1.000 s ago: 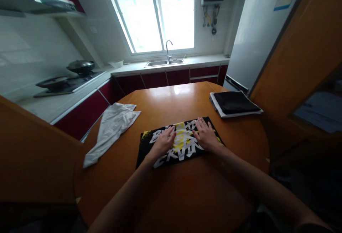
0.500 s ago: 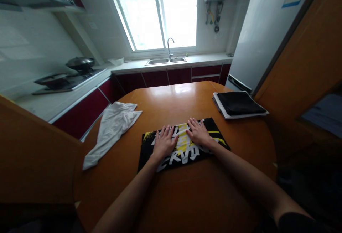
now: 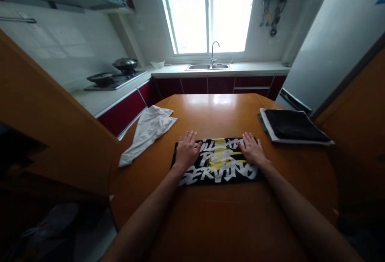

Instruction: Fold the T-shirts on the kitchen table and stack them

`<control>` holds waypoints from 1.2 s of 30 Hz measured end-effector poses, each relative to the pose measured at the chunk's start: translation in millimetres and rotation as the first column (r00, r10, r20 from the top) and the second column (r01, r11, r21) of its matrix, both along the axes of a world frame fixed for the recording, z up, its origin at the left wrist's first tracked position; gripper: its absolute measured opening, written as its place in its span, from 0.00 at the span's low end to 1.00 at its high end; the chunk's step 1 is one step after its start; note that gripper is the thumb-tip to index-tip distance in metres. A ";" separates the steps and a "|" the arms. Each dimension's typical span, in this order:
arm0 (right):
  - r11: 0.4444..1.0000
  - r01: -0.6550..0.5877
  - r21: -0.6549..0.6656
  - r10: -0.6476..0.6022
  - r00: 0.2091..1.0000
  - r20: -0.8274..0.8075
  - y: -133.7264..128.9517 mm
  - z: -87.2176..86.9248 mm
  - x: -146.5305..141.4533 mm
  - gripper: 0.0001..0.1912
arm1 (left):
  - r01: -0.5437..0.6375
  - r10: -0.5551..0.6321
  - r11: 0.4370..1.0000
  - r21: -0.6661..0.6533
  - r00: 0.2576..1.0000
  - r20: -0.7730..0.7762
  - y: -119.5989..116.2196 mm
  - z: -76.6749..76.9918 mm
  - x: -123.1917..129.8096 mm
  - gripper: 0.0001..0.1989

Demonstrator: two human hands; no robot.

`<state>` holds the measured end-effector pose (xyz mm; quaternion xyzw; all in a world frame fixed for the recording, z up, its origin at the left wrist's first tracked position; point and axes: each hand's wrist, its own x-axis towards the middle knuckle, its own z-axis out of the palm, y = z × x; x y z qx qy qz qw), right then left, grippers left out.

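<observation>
A folded black T-shirt (image 3: 221,166) with white lettering and yellow patches lies flat on the wooden table (image 3: 216,214). My left hand (image 3: 188,150) rests palm down on its left part, fingers stretched out. On the shirt's right part lies my right hand (image 3: 252,150), also flat with the fingers spread. Neither hand grips the fabric. Part of the print is hidden beneath the hands.
A crumpled white garment (image 3: 150,129) lies at the table's left. To the right is a stack of folded clothes (image 3: 294,125), black on top. Beyond the table are a counter with a sink (image 3: 207,67), a stove (image 3: 116,81) and a fridge (image 3: 331,41).
My hands have moved apart toward the shirt's two sides, showing more of the lettering. The shirt now lies straighter to the table. The camera view has turned left.
</observation>
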<state>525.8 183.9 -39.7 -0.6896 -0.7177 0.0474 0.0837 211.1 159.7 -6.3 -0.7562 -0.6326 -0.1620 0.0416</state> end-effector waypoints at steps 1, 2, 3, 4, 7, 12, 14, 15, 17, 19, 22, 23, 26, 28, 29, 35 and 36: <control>1.000 -0.001 0.003 0.001 1.000 -0.001 0.4 -1.1 0.5 0.36 | -0.048 0.048 0.998 -0.030 0.999 -0.016 1.3 -1.0 -9.0 0.31; 1.000 0.000 0.005 0.000 1.000 -0.003 0.8 -2.4 1.3 0.36 | -0.090 0.087 0.993 -0.082 0.996 -0.032 3.0 -2.9 -17.7 0.32; 1.000 0.001 0.004 -0.001 1.000 -0.004 1.3 -3.8 2.1 0.36 | -0.116 0.111 0.983 -0.143 0.993 -0.045 4.9 -5.1 -25.6 0.32; 1.000 0.003 0.002 -0.003 1.000 -0.005 1.7 -4.9 3.0 0.36 | -0.128 0.120 0.972 -0.199 0.991 -0.049 6.9 -6.9 -32.4 0.32; 1.000 0.011 -0.008 -0.011 1.000 -0.022 1.5 -4.0 5.2 0.35 | -0.164 0.166 0.961 -0.223 0.986 -0.009 11.8 -4.5 -44.2 0.32; 0.980 0.029 0.198 -0.011 0.996 -0.091 -11.5 16.0 -8.2 0.33 | -0.199 0.198 0.980 -0.002 0.976 0.087 -0.4 18.8 -28.6 0.29; 0.958 -0.016 0.287 0.057 0.989 -0.135 -22.4 24.5 -24.2 0.31 | -0.060 0.059 0.998 0.006 0.995 0.079 -13.2 22.6 -10.2 0.28; 0.952 -0.055 0.302 0.105 0.983 -0.151 -28.7 27.1 -34.1 0.31 | 0.022 -0.022 1.000 -0.006 0.997 0.068 -19.8 21.9 -0.1 0.28; 0.947 -0.159 0.278 0.208 0.965 -0.156 -42.1 27.6 -54.7 0.30 | 0.151 -0.149 0.988 -0.031 0.988 0.047 -31.4 15.7 18.3 0.28; 0.943 -0.264 0.202 0.292 0.948 -0.129 -54.0 23.1 -72.7 0.31 | 0.215 -0.214 0.975 -0.060 0.976 0.024 -39.4 5.2 30.8 0.28; 0.936 -0.347 0.063 0.351 0.934 -0.074 -65.0 14.4 -88.2 0.32 | 0.241 -0.246 0.961 -0.138 0.969 -0.021 -45.0 -11.1 37.1 0.28; 0.935 -0.354 0.031 0.355 0.933 -0.063 -66.9 13.0 -90.2 0.32 | 0.243 -0.251 0.956 -0.165 0.967 -0.032 -45.7 -14.7 37.1 0.28; 0.937 -0.348 0.027 0.349 0.935 -0.056 -68.9 16.1 -90.0 0.32 | 0.239 -0.249 0.952 -0.193 0.968 -0.026 -46.4 -15.0 35.9 0.28; 0.937 -0.336 0.095 0.342 0.938 -0.055 -68.2 22.9 -86.7 0.32 | 0.246 -0.249 0.954 -0.169 0.969 0.005 -45.7 -7.5 35.6 0.28; 0.934 -0.329 0.137 0.338 0.940 -0.052 -66.9 26.7 -84.2 0.32 | 0.252 -0.251 0.956 -0.150 0.968 0.023 -44.9 -2.7 35.2 0.28; 0.956 -0.200 0.214 0.215 0.975 -0.052 -40.5 32.5 -53.8 0.32 | 0.159 -0.157 0.985 -0.071 0.987 0.033 -25.0 7.6 17.8 0.27; 0.970 -0.159 0.185 0.172 0.984 -0.056 -34.6 28.9 -46.9 0.32 | 0.123 -0.123 0.989 -0.086 0.992 0.009 -20.1 4.2 12.6 0.28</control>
